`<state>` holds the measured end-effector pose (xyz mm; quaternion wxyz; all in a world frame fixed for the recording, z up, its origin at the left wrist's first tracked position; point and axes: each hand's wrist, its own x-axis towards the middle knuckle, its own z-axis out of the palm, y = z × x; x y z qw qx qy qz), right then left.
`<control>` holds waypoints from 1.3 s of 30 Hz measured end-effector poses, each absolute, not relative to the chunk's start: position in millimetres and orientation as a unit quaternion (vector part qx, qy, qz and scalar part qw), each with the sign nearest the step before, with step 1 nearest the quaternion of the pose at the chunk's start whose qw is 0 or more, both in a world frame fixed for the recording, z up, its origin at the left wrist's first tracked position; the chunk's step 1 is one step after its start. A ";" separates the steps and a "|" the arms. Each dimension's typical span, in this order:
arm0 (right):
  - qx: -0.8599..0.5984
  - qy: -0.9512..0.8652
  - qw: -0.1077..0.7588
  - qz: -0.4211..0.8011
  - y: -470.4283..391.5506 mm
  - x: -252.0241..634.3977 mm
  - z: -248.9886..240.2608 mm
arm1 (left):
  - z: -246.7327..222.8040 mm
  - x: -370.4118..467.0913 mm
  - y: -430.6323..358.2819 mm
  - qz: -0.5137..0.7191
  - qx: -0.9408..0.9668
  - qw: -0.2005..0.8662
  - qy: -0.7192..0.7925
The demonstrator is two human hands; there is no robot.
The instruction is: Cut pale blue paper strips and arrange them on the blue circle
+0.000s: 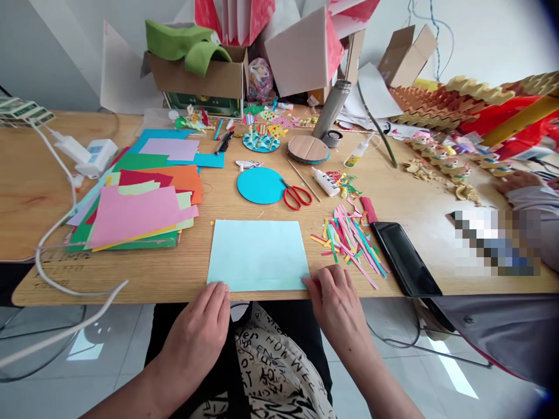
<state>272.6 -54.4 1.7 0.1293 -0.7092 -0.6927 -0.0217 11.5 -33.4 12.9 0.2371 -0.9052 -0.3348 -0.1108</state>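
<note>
A light blue sheet of paper [258, 254] lies flat at the table's front edge, with a faint crease along its near side. My left hand [201, 320] has its fingers pressed together at the near left corner, the thumb hidden. At the near right corner, my right hand [338, 299] is closed, thumb and forefinger on the paper's edge. Just beyond the sheet are a blue paper disc [260, 185] and red-handled scissors [297, 198], whose blades reach the disc. Thin coloured paper strips [351, 238] lie in a heap right of the sheet.
Stacked coloured papers [135, 212] sit on the left, near a white cable [46, 227]. Rightward are a black phone [406, 259] and a glue bottle [325, 181]. A steel flask [332, 107] stands behind. Another person's sleeve [533, 212] shows at far right.
</note>
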 end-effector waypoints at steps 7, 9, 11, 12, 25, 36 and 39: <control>-0.702 -0.685 0.192 -0.012 -56.3 274.7 -3.9 | 12.5 41.3 -52.7 0.037 -0.885 0.234 -0.401; -0.704 -0.682 0.198 -0.010 -56.6 274.6 -5.1 | 14.7 46.3 -52.5 0.076 -0.883 0.235 -0.399; -0.703 -0.681 0.205 -0.006 -56.6 274.5 -6.0 | 15.9 48.6 -51.6 0.098 -0.880 0.246 -0.394; -0.702 -0.681 0.208 -0.004 -56.6 274.5 -6.4 | 16.0 49.2 -51.1 0.102 -0.878 0.253 -0.392; -0.693 -0.683 0.230 0.002 -57.5 274.7 -5.6 | 18.1 68.0 -48.4 0.106 -0.867 0.270 -0.406; -0.667 -0.687 0.289 -0.003 -62.5 278.5 -5.0 | 17.8 74.6 -46.4 0.159 -0.853 0.295 -0.400; -0.621 -0.727 0.290 -0.033 -70.1 273.8 -4.0 | 18.6 73.9 -46.3 0.170 -0.850 0.301 -0.398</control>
